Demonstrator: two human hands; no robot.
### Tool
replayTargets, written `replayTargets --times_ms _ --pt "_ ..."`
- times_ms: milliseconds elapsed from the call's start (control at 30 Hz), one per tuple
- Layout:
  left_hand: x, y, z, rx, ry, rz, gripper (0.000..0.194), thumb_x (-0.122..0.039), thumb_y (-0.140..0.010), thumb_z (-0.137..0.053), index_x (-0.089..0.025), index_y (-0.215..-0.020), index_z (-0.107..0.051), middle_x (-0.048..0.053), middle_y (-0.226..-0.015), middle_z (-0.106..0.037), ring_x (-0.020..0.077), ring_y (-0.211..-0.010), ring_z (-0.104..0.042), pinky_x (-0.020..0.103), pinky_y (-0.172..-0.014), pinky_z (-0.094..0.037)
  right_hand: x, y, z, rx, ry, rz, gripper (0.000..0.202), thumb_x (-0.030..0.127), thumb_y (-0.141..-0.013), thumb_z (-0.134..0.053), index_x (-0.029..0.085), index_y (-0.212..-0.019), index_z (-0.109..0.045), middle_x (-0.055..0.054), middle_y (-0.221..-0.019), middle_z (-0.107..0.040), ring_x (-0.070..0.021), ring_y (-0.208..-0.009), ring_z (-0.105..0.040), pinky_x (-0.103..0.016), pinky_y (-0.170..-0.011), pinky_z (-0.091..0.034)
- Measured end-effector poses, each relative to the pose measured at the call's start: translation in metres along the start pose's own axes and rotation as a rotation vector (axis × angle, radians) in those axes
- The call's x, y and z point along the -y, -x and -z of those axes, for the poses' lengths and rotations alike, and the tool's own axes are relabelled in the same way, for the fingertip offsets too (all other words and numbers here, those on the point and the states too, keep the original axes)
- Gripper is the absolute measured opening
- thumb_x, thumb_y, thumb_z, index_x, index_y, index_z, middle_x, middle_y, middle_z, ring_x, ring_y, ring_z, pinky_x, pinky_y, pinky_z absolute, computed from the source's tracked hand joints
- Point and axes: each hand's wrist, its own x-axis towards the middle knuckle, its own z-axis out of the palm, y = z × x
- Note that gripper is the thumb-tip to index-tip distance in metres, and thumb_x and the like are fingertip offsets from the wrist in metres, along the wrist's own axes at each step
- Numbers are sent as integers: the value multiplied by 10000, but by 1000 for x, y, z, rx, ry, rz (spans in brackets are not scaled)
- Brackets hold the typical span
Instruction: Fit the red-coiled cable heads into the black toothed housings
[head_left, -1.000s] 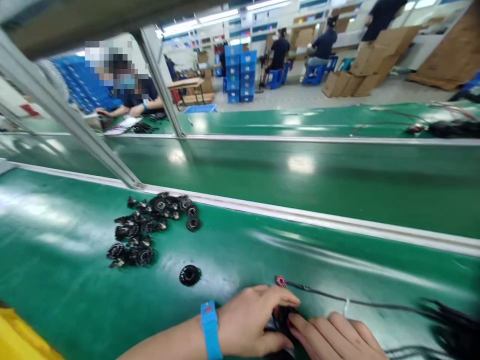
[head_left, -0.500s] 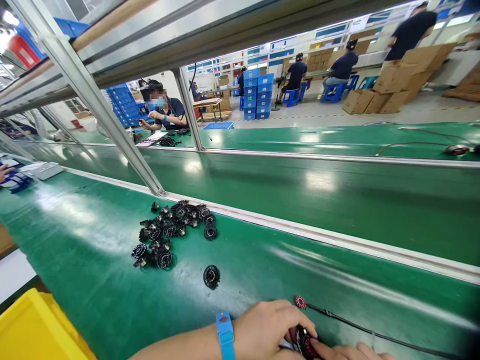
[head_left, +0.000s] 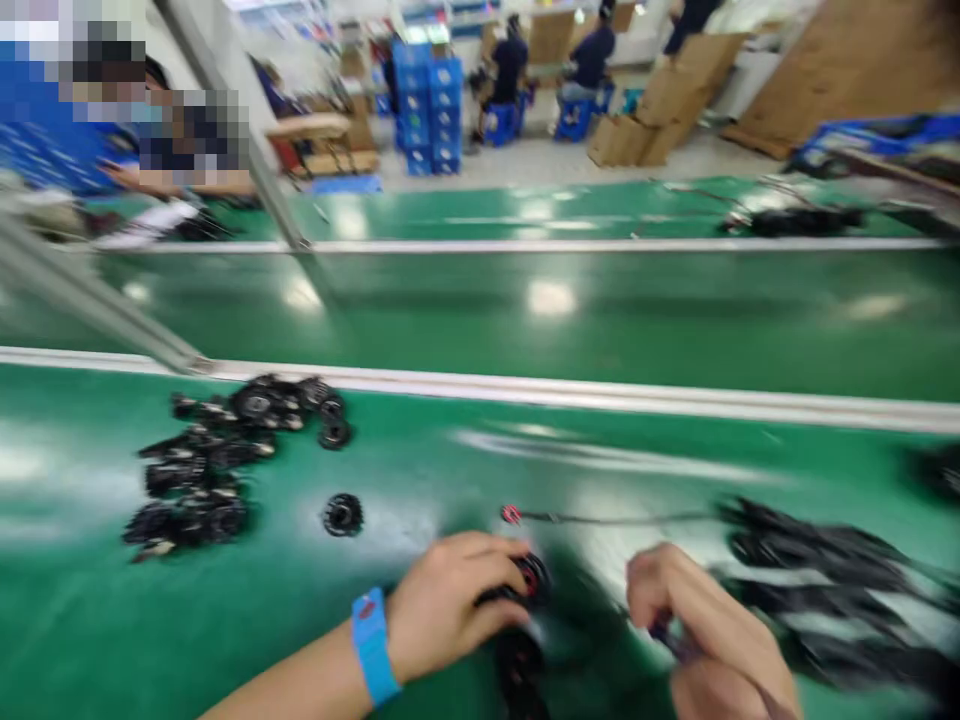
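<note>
My left hand [head_left: 457,600], with a blue wristband [head_left: 375,645], grips a black round part [head_left: 534,578] with red inside it, holding it on edge between thumb and fingers. Just below that, another dark round part [head_left: 519,655] shows, blurred. To the right, my right hand [head_left: 697,630] is closed round a small dark bluish thing [head_left: 667,637], too smeared to name. A red ring [head_left: 511,514] on a thin black cable [head_left: 600,519] lies beyond my hands. A lone black toothed wheel [head_left: 343,515] rests left of my left hand.
A pile of black toothed wheels [head_left: 202,460] sits at the left on the green bench [head_left: 90,620]. Bundles of black cables [head_left: 825,560] lie at the right. A white rail [head_left: 525,391] and a metal post [head_left: 97,295] bound the far side. Across it, a co-worker [head_left: 187,130] sits.
The view has swung right and down. My right hand has drawn away to the right from the part in my left hand. The cable bundles at the right have come into view.
</note>
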Motion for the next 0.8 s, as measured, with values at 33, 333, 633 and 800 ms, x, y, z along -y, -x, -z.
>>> replayTargets --times_ms 33,333,633,800 --pt "0 0 2 5 -31 6 108 -298 -955 -690 -233 -1041 -691 58 -1248 -726 216 -1184 -673 312 -1002 -542 5 -4 4 6 -58 -74 603 685 -1012 -262 218 -720 -510 -20 -639 -495 -156 -573 -494 -286 -494 -386" --pt "6 3 6 80 -175 -124 128 -255 -1029 -563 -232 -1100 -667 57 -1314 -676 214 -1101 -693 327 -875 -605 18 -14 0 -6 -454 -487 321 122 -909 -695 284 -1149 -556 -7 -1004 -723 -137 -853 -743 -229 -750 -631" --pt "0 1 7 23 -294 -210 181 -232 -1045 -520 -189 -1095 -688 71 -1322 -685 225 -938 -730 364 -779 -646 23 -8 -4 -71 -234 -172 616 -102 -805 -638 264 -1270 -467 -28 -1017 -751 -183 -872 -769 -291 -767 -667" --pt "-2 0 8 33 -308 -203 210 -237 -1053 -500 -193 -1066 -704 77 -1320 -687 235 -939 -735 379 -772 -653 22 -9 -5 -13 -237 -187 514 -65 -831 -638 260 -1192 -470 -34 -956 -756 -217 -851 -778 -315 -716 -679"
